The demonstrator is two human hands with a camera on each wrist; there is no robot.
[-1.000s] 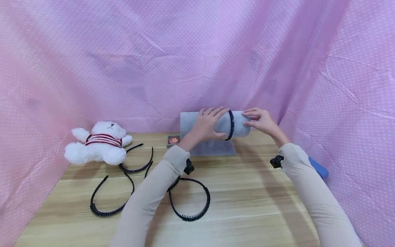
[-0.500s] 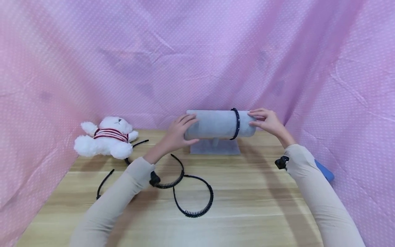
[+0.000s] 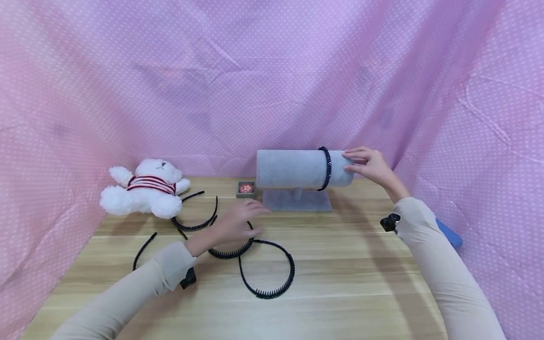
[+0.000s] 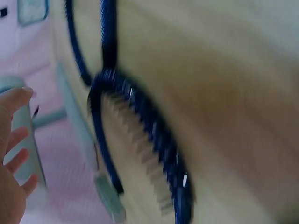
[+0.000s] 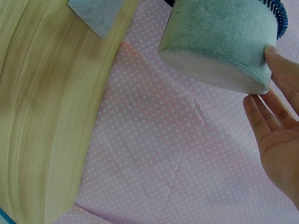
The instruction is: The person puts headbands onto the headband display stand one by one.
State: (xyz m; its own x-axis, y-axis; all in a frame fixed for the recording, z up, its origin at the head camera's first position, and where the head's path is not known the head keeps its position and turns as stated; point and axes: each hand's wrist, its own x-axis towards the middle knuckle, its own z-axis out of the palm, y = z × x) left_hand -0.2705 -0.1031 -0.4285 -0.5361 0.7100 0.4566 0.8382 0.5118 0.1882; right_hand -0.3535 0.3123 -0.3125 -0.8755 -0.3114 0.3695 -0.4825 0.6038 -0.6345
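Status: one headband is on the stand, and four lie off it. The fitted headband (image 3: pixel 328 170) arches over the roll of the grey stand (image 3: pixel 289 167), right of the frame's centre, near the roll's right end. By judgement, its placing looks complete.

Off the stand, on the desk (image 3: pixel 348 283):
- the upper headband (image 3: pixel 193 228), left of centre, beside the teddy bear (image 3: pixel 150 184);
- the lower-left headband (image 3: pixel 146 243), partly hidden by the left sleeve (image 3: pixel 127 293);
- the middle headband (image 3: pixel 231 255), below the left hand;
- the lowest headband (image 3: pixel 269 296), below the frame's centre.

Left hand (image 3: pixel 235 222): the grip is slack, fingers extended and holding nothing. It hangs above the middle headband; the blurred left wrist view shows a gap between fingers and headband.

Right hand (image 3: pixel 369 166): the grip is part-spread, with thumb and fingertips holding the edge of the roll's right end. The pressure applied cannot be told.

A small square box (image 3: pixel 245 195) stands just left of the stand.
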